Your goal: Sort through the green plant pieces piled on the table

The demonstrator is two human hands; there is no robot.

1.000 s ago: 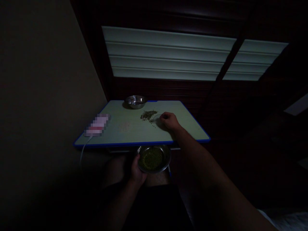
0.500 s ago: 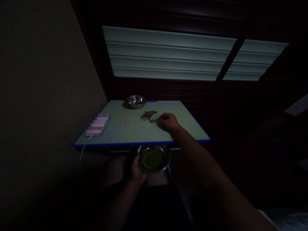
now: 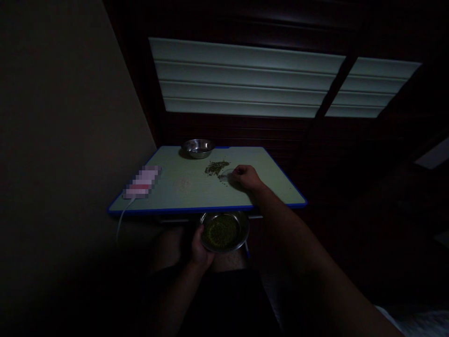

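Observation:
My left hand [image 3: 202,248] grips the left rim of a steel bowl [image 3: 243,234] just below the table's front edge. Small green beans [image 3: 220,231], apparently mung beans, lie in that bowl. Over the table, my right hand [image 3: 246,177] is closed, pinching a thin, clear, round-edged piece [image 3: 227,173] whose exact kind is too dim to make out. Left of this piece a loose pile of beans [image 3: 216,168] is spread on the tabletop, with a few stray ones by the clear edge.
The pale table [image 3: 168,161] has a blue rim. At its back left stands a second steel bowl [image 3: 198,149]. A blurred pink phone-like object [image 3: 142,182] with a white cable [image 3: 121,217] lies at the left edge. Dark slatted doors [image 3: 245,79] rise behind.
My right hand and the clear piece have shifted very slightly to the right. The left hand and its bowl look unmoved.

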